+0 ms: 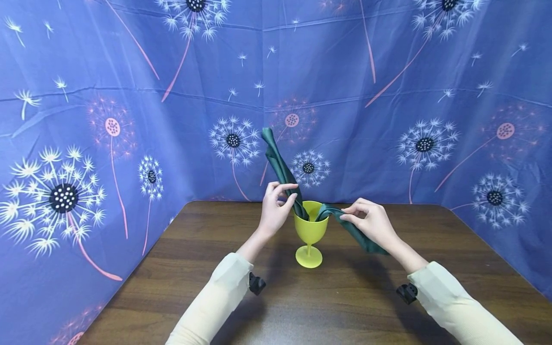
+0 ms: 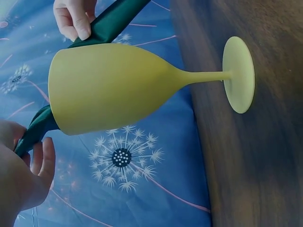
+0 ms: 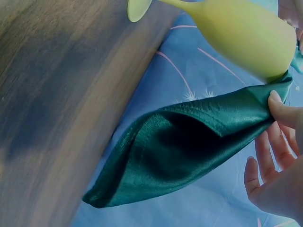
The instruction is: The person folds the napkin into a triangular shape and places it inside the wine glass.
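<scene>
A yellow goblet (image 1: 310,231) stands upright on the wooden table, its round foot flat on the surface. Dark green satin-like cloth (image 1: 282,170) comes out of its mouth on both sides. On the left, the folded cloth rises tall above the rim, and my left hand (image 1: 276,205) pinches it just over the goblet. Over the right rim a second length of the cloth (image 3: 189,142) droops outward and opens into a hollow fold at its end. My right hand (image 1: 370,221) pinches this length between thumb and fingers close to the rim. The cloth's middle is hidden inside the goblet.
The brown wooden table (image 1: 194,287) reaches back to a blue hanging cloth (image 1: 366,72) printed with dandelions, which also covers both sides. Small black devices (image 1: 257,283) sit at the cuffs of the pale sleeves.
</scene>
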Demonstrator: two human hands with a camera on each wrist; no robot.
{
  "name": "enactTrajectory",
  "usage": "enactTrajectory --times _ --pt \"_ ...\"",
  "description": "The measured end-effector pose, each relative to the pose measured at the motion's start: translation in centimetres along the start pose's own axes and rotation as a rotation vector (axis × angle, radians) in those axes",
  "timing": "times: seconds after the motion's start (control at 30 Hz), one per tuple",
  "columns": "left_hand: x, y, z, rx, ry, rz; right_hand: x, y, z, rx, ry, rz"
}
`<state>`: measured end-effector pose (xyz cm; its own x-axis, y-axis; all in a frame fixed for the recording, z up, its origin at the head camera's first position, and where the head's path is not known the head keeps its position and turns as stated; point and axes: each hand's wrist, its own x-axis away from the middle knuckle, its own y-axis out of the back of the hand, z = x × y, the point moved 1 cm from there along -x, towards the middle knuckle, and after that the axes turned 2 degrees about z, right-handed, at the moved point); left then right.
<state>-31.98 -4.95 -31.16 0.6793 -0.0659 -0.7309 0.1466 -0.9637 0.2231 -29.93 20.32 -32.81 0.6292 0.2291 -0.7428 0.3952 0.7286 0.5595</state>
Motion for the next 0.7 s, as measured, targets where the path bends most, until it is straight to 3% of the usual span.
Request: enactTrajectory --times 0.23,0.37,0.47,0.7 --pt "0.6 0.3 0.2 0.069 0.044 -0.034 0.1 -0.1 -0.2 0.007 0.016 -0.001" --pt "1.1 0.9 -1.3 0.118 0.06 -0.037 0.2 -0.2 -0.3 0.014 0.021 -0.002" --pt "1.5 1.3 -2.4 0.109 0.063 -0.042 0.2 -0.2 -0.4 0.016 0.02 -0.002" --pt "1.9 1.7 -2.5 0.092 0.09 -0.038 0.4 -0.1 -0.5 0.009 0.006 0.002"
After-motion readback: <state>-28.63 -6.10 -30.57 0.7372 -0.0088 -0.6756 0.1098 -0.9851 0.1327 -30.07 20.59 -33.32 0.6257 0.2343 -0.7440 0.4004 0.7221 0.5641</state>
